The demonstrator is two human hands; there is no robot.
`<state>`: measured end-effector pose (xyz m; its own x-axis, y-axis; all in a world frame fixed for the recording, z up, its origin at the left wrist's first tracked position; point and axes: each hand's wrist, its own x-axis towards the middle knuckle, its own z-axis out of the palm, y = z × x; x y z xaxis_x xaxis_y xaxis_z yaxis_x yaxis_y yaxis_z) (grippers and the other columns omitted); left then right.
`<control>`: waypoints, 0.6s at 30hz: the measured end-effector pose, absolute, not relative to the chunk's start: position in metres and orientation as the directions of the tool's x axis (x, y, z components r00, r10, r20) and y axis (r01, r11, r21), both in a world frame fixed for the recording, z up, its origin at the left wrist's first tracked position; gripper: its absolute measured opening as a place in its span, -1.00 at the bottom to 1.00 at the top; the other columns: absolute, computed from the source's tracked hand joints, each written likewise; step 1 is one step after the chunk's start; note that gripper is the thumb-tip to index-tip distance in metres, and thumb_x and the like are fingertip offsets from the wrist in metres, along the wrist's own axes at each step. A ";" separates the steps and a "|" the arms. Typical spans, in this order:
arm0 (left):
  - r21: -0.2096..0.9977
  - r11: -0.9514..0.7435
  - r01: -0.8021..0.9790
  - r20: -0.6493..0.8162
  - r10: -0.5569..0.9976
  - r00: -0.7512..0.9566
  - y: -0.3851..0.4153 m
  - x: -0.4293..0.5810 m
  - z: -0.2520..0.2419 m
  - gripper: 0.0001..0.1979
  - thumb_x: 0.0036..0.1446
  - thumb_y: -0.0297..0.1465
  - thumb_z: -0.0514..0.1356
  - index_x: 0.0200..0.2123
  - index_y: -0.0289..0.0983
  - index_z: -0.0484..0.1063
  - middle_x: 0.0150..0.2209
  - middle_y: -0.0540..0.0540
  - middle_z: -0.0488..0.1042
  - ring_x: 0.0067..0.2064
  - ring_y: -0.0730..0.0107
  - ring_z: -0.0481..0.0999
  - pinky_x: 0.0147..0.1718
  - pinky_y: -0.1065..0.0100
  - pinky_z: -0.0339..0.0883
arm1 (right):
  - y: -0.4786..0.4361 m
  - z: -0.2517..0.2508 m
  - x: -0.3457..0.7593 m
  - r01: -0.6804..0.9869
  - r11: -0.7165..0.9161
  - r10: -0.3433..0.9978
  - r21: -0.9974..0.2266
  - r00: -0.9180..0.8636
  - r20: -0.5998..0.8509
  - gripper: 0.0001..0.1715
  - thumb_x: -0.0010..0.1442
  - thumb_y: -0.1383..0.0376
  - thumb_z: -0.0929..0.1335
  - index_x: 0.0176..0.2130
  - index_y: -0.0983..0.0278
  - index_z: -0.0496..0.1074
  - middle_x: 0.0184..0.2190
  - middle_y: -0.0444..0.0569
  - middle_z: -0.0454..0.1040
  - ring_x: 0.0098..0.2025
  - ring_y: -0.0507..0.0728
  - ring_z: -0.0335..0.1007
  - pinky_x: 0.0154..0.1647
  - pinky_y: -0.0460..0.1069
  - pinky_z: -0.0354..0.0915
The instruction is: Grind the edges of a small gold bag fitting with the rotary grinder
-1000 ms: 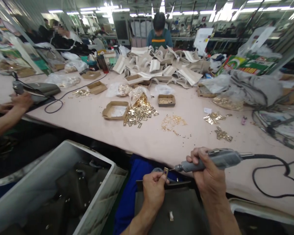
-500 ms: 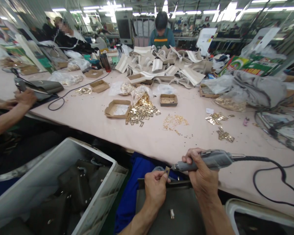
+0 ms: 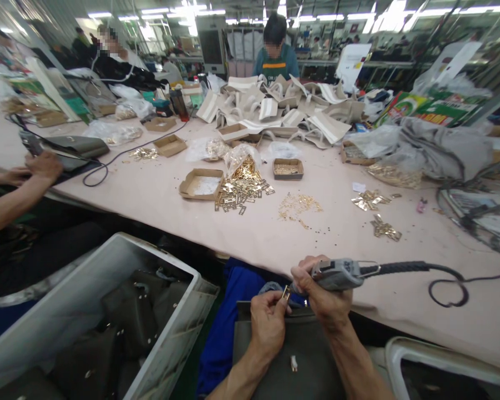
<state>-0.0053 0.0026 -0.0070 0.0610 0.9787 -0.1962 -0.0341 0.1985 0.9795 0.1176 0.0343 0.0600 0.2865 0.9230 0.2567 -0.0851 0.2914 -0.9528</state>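
Observation:
My left hand [image 3: 269, 325] pinches a small gold metal plate [image 3: 285, 293] against the top edge of a dark grey bag [image 3: 275, 361] lying in my lap. My right hand [image 3: 321, 291] is wrapped round a grey corded electric screwdriver [image 3: 337, 273], whose tip points left and meets the plate. The tool's black cable [image 3: 441, 278] loops off to the right over the pink table [image 3: 250, 228]. A small pale clasp [image 3: 293, 363] sits on the bag's front.
A grey bin [image 3: 87, 311] of dark bags stands at my left. Piles of gold fittings [image 3: 241, 194], cardboard trays [image 3: 200, 184] and cream bags [image 3: 275, 111] lie on the table. A co-worker's hand [image 3: 45, 166] holds a tool at the left; another person [image 3: 275, 53] sits across.
My right hand has drawn the screwdriver left and closer, its tip now against the plate. The left hand keeps its pinch on the plate.

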 end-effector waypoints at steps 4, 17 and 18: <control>0.983 0.182 0.001 -0.182 0.981 0.068 0.003 -0.007 -0.009 -0.76 0.13 -0.37 0.25 -0.56 -0.30 0.55 -0.60 -0.06 0.46 -0.55 0.38 0.38 -0.54 0.42 0.15 | 0.043 0.055 0.118 -0.101 0.240 0.956 -0.966 0.197 0.217 -0.72 0.16 0.26 0.56 -0.43 0.26 0.43 -0.58 -0.16 0.35 -0.58 0.02 0.24 -0.58 -0.04 0.19; 0.992 0.122 0.017 -0.123 0.991 0.059 0.008 -0.009 -0.034 -0.54 0.14 -0.01 0.27 -0.54 -0.28 0.60 -0.58 -0.10 0.52 -0.54 0.32 0.40 -0.50 0.39 0.20 | 0.050 0.112 0.171 -0.463 0.429 0.889 -0.775 0.369 0.271 -0.74 0.17 0.29 0.50 -0.42 0.27 0.38 -0.54 -0.18 0.33 -0.58 -0.02 0.21 -0.52 -0.06 0.26; 0.994 0.109 0.004 -0.109 0.992 0.061 0.010 -0.010 -0.040 -0.50 0.13 0.04 0.26 -0.52 -0.29 0.61 -0.58 -0.12 0.53 -0.55 0.33 0.39 -0.52 0.40 0.19 | 0.060 0.113 0.186 -0.466 0.448 0.853 -0.763 0.479 0.208 -0.72 0.13 0.31 0.52 -0.42 0.28 0.36 -0.53 -0.18 0.34 -0.58 -0.03 0.21 -0.51 -0.07 0.28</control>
